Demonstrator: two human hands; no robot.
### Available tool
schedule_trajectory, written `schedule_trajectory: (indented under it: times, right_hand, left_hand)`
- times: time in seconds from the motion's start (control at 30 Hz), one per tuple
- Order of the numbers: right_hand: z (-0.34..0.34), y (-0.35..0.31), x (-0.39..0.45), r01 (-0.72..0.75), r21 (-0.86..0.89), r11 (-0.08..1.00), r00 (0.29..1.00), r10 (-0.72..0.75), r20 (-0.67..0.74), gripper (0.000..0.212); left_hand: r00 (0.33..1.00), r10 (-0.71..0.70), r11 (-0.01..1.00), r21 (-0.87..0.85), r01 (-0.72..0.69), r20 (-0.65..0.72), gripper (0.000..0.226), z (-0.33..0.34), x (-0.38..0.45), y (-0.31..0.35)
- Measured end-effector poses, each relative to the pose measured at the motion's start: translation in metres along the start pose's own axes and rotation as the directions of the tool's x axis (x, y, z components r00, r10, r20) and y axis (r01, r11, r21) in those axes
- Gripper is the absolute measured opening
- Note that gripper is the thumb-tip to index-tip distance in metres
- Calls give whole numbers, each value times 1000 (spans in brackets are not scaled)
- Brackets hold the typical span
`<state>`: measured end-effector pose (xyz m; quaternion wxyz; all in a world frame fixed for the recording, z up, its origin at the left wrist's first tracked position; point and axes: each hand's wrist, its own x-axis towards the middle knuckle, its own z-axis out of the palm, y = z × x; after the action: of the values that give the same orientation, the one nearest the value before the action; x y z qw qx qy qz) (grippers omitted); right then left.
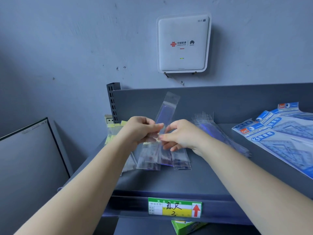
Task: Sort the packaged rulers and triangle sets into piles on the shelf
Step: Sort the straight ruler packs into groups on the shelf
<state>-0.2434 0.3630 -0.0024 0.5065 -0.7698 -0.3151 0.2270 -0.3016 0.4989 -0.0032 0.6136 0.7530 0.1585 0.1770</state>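
A clear-packaged blue ruler (166, 107) stands tilted up above the grey shelf (194, 177). My left hand (140, 128) pinches its lower part, and my right hand (181, 134) pinches the packaging just beside it. Under both hands lies a loose heap of clear ruler packs (162, 160). A second pile of blue rulers in clear sleeves (218, 133) lies to the right of my right hand. Blue and white triangle set packs (279, 133) overlap at the far right of the shelf.
Yellow-labelled packs (112, 131) lie at the shelf's left end by the slotted upright (112, 100). A price tag (175, 207) sits on the shelf's front lip, a green box (186, 226) below it. A white router (183, 43) hangs on the wall; a monitor (28, 158) stands at left.
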Motion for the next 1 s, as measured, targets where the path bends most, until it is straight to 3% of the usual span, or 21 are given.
schedule_trajectory:
  times: [0.07, 0.17, 0.3, 0.37, 0.43, 0.5, 0.53, 0.6, 0.7, 0.9, 1.0]
  right_hand:
    - [-5, 2, -3, 2, 74, 997, 1000, 0, -27, 19]
    - [-28, 7, -9, 19, 46, 999, 988, -12, -152, 8]
    - [-75, 23, -15, 2, -75, 997, 915, -32, -401, 13]
    - [-93, 35, -15, -91, -222, 971, 873, -30, -487, 7]
    - [-100, 45, -13, -275, -461, 844, 852, -9, -524, 19]
    - [-95, 45, -15, -366, -631, 684, 863, -5, -506, 35]
    - [-90, 43, -15, -338, -665, 666, 877, -34, -480, 40]
    - [-76, 34, -12, -222, -668, 710, 915, -86, -395, 46]
    - [-51, 17, -3, -165, -611, 774, 972, 23, -233, 45]
    - [-9, 0, 13, -217, -778, 590, 974, 181, -135, 53]
    - [-11, 6, 18, -243, -780, 577, 969, 182, -168, 47]
  left_hand:
    - [999, 44, 999, -5, -44, -10, 28, 11, -1, 2]
    - [987, 156, 969, 201, -143, -48, 27, 21, 3, 3]
    - [961, 275, 753, 630, -191, -38, 22, 19, 8, -4]
    - [957, 285, 693, 700, -171, -49, 19, 13, 9, -11]
    - [966, 257, 659, 738, -147, -37, 21, 8, 9, -17]
    - [976, 218, 601, 789, -127, -9, 26, 5, 10, -22]
    - [981, 195, 578, 808, -112, -3, 30, 4, 9, -24]
    - [990, 140, 549, 833, -74, -4, 40, 5, 9, -28]
    - [996, 92, 497, 867, -39, -7, 54, 5, 8, -31]
    - [995, 97, 501, 864, -45, -5, 47, 4, 7, -32]
    - [995, 102, 515, 856, -42, -13, 41, 3, 5, -32]
